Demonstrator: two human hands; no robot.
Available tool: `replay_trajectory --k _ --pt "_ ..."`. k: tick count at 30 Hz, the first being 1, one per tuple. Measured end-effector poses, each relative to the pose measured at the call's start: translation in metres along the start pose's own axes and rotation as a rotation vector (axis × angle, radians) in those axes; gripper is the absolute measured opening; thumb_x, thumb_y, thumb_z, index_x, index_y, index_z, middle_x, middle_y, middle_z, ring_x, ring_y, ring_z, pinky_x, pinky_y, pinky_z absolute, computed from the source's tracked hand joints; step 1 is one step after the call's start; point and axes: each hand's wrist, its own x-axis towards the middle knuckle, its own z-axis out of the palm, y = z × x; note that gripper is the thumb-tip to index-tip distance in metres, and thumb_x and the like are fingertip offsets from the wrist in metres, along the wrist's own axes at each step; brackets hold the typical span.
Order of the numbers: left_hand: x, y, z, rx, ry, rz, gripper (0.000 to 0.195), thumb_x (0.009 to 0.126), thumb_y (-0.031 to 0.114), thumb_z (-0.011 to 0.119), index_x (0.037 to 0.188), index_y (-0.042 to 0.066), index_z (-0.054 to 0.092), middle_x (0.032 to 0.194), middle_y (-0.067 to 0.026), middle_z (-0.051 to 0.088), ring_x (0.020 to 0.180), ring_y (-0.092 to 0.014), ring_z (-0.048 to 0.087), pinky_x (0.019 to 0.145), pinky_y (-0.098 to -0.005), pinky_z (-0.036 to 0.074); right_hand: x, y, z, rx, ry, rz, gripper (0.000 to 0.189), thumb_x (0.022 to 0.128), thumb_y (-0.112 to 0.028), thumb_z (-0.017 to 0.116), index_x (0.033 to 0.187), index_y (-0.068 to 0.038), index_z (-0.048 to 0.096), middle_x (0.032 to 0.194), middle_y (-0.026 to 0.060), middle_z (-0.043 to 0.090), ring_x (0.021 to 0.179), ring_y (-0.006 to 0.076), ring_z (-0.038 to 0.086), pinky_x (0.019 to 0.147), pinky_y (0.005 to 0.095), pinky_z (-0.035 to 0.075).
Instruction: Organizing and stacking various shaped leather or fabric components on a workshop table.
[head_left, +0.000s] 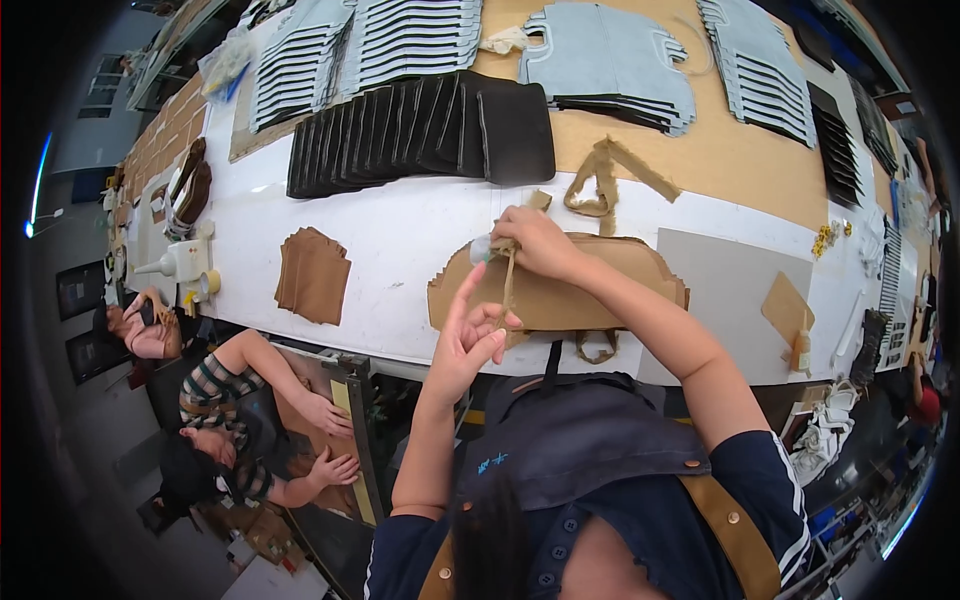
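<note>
My right hand holds a bunched end of a frayed tan cloth strip over a stack of cut brown panels. Below it and to the left, my left hand pinches the strip's lower part between thumb and fingers, with the index finger stretched out. A small whitish translucent object shows beside my right fingertips; what it is I cannot tell. Another tan strip lies loosely folded beyond the panels, and a looped piece sticks out at their near edge.
Black padded panels lie fanned out beyond my hands, with light-blue panels behind. Brown pieces lie at left, near a white bottle. A grey board and a glue bottle are at right. A co-worker works at lower left.
</note>
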Motion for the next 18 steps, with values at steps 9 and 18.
replay_trajectory --k 9,18 --pt "-0.044 -0.036 0.003 0.101 0.479 0.118 0.047 0.095 0.006 0.055 0.14 0.0 0.042 0.083 -0.001 0.059 0.055 0.001 0.035 0.049 -0.0138 0.025 -0.016 0.029 -0.011 -0.315 0.147 0.099 0.021 0.08 -0.006 0.062 0.101 -0.007 0.061 0.096 0.013 0.059 0.089 0.034 0.061 0.074 0.0456 0.049" --pt "-0.126 -0.088 -0.015 -0.583 0.713 0.596 0.029 0.098 0.015 0.047 0.122 -0.001 0.05 0.063 0.0034 0.04 0.055 -0.006 0.037 0.073 -0.0266 0.044 -0.035 0.129 -0.081 0.549 0.246 0.923 0.023 0.097 -0.028 0.055 0.101 -0.006 0.062 0.08 0.0073 0.065 0.064 0.0183 0.062 0.057 0.0354 0.049"
